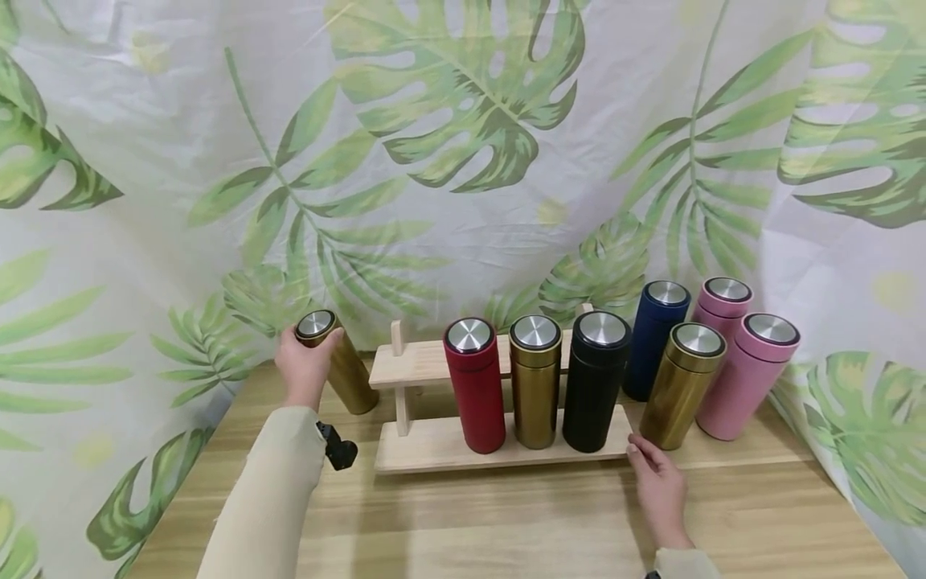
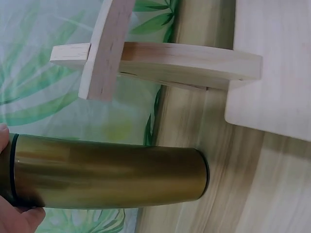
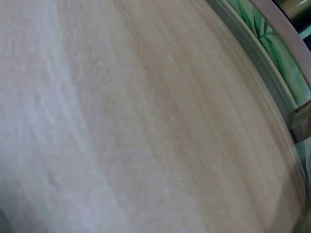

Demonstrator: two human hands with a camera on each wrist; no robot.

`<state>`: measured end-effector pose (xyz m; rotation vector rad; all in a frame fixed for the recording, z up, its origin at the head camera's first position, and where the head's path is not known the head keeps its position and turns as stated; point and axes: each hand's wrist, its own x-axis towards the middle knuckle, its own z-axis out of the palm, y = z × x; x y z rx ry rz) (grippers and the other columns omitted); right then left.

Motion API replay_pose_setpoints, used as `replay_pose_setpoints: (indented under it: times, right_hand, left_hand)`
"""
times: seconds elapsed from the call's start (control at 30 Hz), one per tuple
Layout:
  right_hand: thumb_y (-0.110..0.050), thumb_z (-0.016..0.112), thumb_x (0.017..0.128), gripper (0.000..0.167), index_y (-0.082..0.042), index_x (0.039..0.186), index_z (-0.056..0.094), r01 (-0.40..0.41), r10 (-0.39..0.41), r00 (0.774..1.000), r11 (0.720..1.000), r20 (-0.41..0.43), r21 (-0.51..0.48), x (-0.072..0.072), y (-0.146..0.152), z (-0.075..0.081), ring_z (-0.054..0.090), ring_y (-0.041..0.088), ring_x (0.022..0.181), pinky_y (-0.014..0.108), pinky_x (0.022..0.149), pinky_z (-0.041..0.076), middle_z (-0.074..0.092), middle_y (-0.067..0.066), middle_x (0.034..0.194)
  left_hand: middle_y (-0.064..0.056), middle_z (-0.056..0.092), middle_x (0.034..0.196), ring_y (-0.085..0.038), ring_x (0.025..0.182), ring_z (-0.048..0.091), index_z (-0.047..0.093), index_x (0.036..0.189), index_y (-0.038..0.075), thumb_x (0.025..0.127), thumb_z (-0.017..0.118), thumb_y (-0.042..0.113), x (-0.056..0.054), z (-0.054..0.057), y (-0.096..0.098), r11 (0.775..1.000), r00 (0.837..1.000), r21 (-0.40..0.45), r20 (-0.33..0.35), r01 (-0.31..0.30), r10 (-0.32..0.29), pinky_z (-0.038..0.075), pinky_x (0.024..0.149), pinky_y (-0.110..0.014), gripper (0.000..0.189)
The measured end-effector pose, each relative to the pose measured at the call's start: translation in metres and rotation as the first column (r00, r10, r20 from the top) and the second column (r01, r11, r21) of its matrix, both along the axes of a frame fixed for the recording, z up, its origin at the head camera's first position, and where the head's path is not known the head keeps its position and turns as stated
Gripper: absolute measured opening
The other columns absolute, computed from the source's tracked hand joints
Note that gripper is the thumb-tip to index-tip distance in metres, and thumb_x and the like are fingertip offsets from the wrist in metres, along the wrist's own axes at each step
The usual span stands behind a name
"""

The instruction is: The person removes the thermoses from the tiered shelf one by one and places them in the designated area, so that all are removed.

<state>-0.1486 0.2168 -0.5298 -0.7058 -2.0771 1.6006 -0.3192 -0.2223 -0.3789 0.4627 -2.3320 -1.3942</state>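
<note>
My left hand (image 1: 304, 366) grips a gold thermos flask (image 1: 349, 378) by its top, left of a two-tier wooden rack (image 1: 427, 450). In the left wrist view, that flask's base lies close to the tabletop, beside the rack's leg (image 2: 184, 60). A red thermos flask (image 1: 477, 394), another gold one (image 1: 535, 410) and a black one (image 1: 593, 394) stand in a row on the lower shelf. At the shelf's front right corner, my right hand (image 1: 658, 486) pinches the edge between thumb and fingers. The right wrist view shows mainly tabletop (image 3: 146, 121).
To the right of the rack stand a navy flask (image 1: 647, 346), a gold flask (image 1: 676, 394) and two pink flasks (image 1: 748, 378), close together. A leaf-print cloth (image 1: 470, 233) hangs behind the wooden table (image 1: 506, 531).
</note>
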Motion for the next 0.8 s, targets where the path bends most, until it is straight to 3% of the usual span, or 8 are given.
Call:
replay_pose_setpoints:
  times: [0.1,0.17,0.3,0.4,0.53,0.67,0.8]
  right_hand:
    - [-0.021,0.062,0.09,0.031,0.0,0.111,0.066,-0.001,0.001,1.0,1.0,-0.018,-0.023,-0.001,-0.002,-0.001,0.049,-0.022,0.077,0.001,0.067,0.041,0.063,-0.021,0.094]
    - [-0.019,0.062,0.089,0.029,0.001,0.11,0.066,-0.006,0.005,1.0,1.0,-0.03,-0.03,-0.002,-0.003,-0.002,0.049,-0.021,0.077,0.001,0.067,0.042,0.062,-0.022,0.092]
    - [-0.019,0.063,0.089,0.03,0.003,0.109,0.066,-0.013,0.011,0.999,0.999,-0.039,-0.04,-0.003,-0.006,-0.004,0.05,-0.019,0.078,0.002,0.068,0.042,0.069,-0.006,0.101]
    - [-0.02,0.063,0.089,0.031,0.003,0.11,0.065,-0.013,0.011,0.999,0.998,-0.037,-0.055,-0.003,-0.007,-0.004,0.05,-0.019,0.079,0.002,0.068,0.042,0.069,-0.005,0.103]
    - [-0.019,0.062,0.089,0.03,0.003,0.11,0.065,-0.012,0.009,0.999,0.997,-0.042,-0.074,-0.002,-0.005,-0.004,0.05,-0.019,0.079,0.002,0.069,0.042,0.065,-0.021,0.094]
    - [-0.019,0.062,0.089,0.03,0.003,0.11,0.065,-0.008,0.005,0.999,0.998,-0.048,-0.066,-0.001,-0.002,-0.003,0.051,-0.019,0.079,0.002,0.068,0.042,0.065,-0.02,0.095]
    - [-0.019,0.062,0.089,0.03,0.003,0.109,0.065,0.006,-0.009,0.999,0.998,-0.039,-0.063,-0.001,0.001,-0.002,0.051,-0.019,0.079,0.002,0.068,0.043,0.067,-0.014,0.098]
  left_hand:
    - [-0.021,0.041,0.138,-0.034,0.128,0.035,0.031,0.141,0.003,0.079,0.071,0.038,-0.003,-0.002,0.0,1.0,1.0,0.008,-0.008,0.013,-0.013,0.033,0.106,-0.044,0.082]
    - [-0.022,0.041,0.138,-0.034,0.128,0.036,0.031,0.142,0.004,0.08,0.071,0.037,-0.004,-0.003,-0.002,1.0,1.0,0.003,-0.011,0.011,-0.011,0.034,0.106,-0.044,0.081]
    - [-0.022,0.044,0.136,-0.035,0.126,0.038,0.032,0.141,0.004,0.08,0.071,0.038,-0.004,-0.006,-0.006,1.0,1.0,-0.027,-0.019,0.006,-0.007,0.035,0.105,-0.045,0.08]
    - [-0.021,0.036,0.143,-0.035,0.132,0.031,0.026,0.144,0.004,0.079,0.07,0.044,-0.002,-0.007,-0.007,0.999,0.999,-0.034,-0.03,0.014,-0.015,0.029,0.109,-0.046,0.088]
    - [-0.011,0.019,0.152,-0.027,0.14,0.014,0.017,0.148,0.011,0.08,0.066,0.05,0.004,-0.006,0.0,1.0,0.994,-0.004,-0.106,0.026,-0.027,0.016,0.115,-0.043,0.093]
    - [-0.006,0.025,0.15,-0.021,0.138,0.018,0.024,0.146,0.014,0.084,0.063,0.046,0.011,-0.001,0.011,0.999,0.962,-0.008,-0.271,0.032,-0.033,0.017,0.115,-0.038,0.081]
    - [-0.012,0.037,0.142,-0.022,0.134,0.03,0.035,0.14,0.004,0.087,0.064,0.033,0.018,0.008,0.028,0.998,0.894,-0.025,-0.443,0.063,-0.068,0.024,0.113,-0.033,0.067]
